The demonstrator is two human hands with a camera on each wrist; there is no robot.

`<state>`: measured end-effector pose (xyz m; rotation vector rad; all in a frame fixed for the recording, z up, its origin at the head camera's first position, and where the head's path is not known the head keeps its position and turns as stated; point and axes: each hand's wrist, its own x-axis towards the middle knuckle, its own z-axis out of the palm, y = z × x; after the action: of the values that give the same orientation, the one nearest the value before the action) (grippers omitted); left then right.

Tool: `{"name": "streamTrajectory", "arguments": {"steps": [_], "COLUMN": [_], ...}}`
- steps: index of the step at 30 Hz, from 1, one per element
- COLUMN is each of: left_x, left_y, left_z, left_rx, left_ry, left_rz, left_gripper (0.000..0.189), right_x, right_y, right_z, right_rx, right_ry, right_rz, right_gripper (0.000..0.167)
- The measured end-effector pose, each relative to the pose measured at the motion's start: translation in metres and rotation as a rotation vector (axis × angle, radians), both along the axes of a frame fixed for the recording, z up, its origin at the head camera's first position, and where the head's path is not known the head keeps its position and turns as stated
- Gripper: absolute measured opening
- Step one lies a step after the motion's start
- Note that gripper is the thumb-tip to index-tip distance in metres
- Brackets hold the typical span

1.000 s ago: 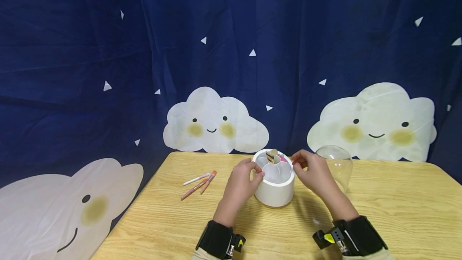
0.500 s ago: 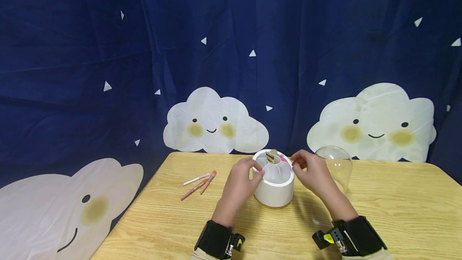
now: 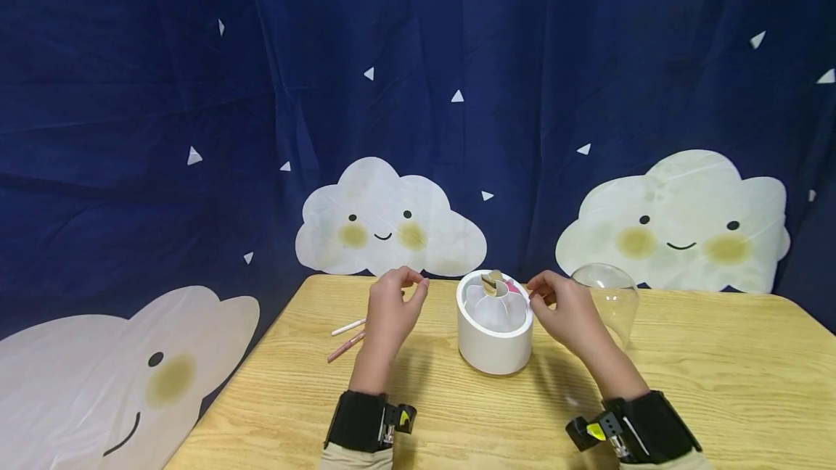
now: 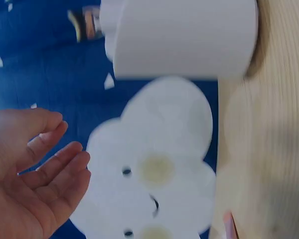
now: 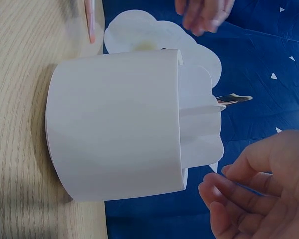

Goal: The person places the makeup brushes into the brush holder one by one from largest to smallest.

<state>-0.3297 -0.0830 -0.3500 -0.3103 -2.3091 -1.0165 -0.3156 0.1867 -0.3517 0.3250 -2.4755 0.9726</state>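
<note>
A white round organizer (image 3: 494,350) stands upright on the table, with a pale, petal-shaped divider insert (image 3: 506,316) inside its rim. Something gold-and-dark striped (image 3: 488,283) and a pink piece (image 3: 512,286) poke up at its top. My left hand (image 3: 390,314) hovers left of the organizer, apart from it, its fingers loosely bent around nothing. My right hand (image 3: 567,310) stays beside the organizer's right rim. In the right wrist view its relaxed fingertips (image 5: 209,186) are close to the rim and hold nothing; whether they touch it I cannot tell.
A clear dome cover (image 3: 617,299) stands behind my right hand. A white-handled brush (image 3: 348,327) and a pink brush (image 3: 346,347) lie on the wooden table (image 3: 731,368), partly covered by my left hand. A dark blue curtain (image 3: 522,93) hangs behind the table's far edge.
My left hand has left the organizer's rim and moved left, now over the brushes, blocking the orange-tipped one from the head view. The right hand and the organizer are almost unmoved.
</note>
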Motion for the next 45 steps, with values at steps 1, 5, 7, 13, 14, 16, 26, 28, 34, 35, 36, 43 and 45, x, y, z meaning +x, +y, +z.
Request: {"name": "streamTrajectory", "arguments": {"steps": [1,5,7,13,14,16,26,28,34,35,36,43,45], "left_x": [-0.003,-0.009,-0.01,-0.01,-0.01,-0.011,-0.014,-0.013,-0.015,-0.015,-0.016,-0.016,-0.016], "left_y": [-0.006,-0.033,-0.045,-0.071,-0.074,-0.079,-0.085,-0.085,-0.086,-0.086,-0.086,-0.083,-0.081], "left_z": [-0.002,-0.011,-0.016,-0.03,-0.032,-0.036,-0.05,-0.051,-0.054,-0.055,-0.055,-0.058,-0.059], "left_rx": [0.003,-0.009,-0.026,-0.084,-0.098,-0.121,-0.192,-0.204,-0.203,-0.198,-0.198,-0.23,-0.246], "left_ry": [-0.017,-0.111,-0.162,-0.322,-0.348,-0.401,-0.503,-0.507,-0.562,-0.574,-0.582,-0.609,-0.619], "left_rz": [0.028,0.146,0.197,0.246,0.243,0.237,0.242,0.243,0.237,0.237,0.238,0.263,0.273], "left_gripper": [0.01,0.011,0.011,0.008,0.008,0.009,0.018,0.018,0.012,0.013,0.012,0.014,0.014], "right_x": [0.0,0.001,0.001,0.001,0.0,0.0,-0.001,-0.001,0.0,0.0,0.0,0.001,0.001], "right_y": [0.0,0.0,0.0,0.0,0.0,0.001,0.001,0.0,-0.001,-0.001,-0.001,-0.002,-0.003], "right_z": [0.0,0.0,0.0,0.0,0.0,-0.001,-0.001,-0.001,-0.001,-0.001,0.0,-0.002,-0.002], "right_rx": [0.0,0.003,0.006,0.011,0.012,0.013,0.017,0.017,0.017,0.016,0.017,0.013,0.011], "right_ry": [0.002,0.003,0.003,0.014,0.019,0.027,0.027,0.026,0.016,0.011,0.006,-0.006,-0.005], "right_rz": [0.0,0.003,0.003,0.004,0.006,0.012,0.018,0.019,0.027,0.027,0.026,0.034,0.036], "right_gripper": [0.013,0.013,0.013,0.012,0.012,0.012,0.011,0.01,0.01,0.01,0.009,0.009,0.009]}}
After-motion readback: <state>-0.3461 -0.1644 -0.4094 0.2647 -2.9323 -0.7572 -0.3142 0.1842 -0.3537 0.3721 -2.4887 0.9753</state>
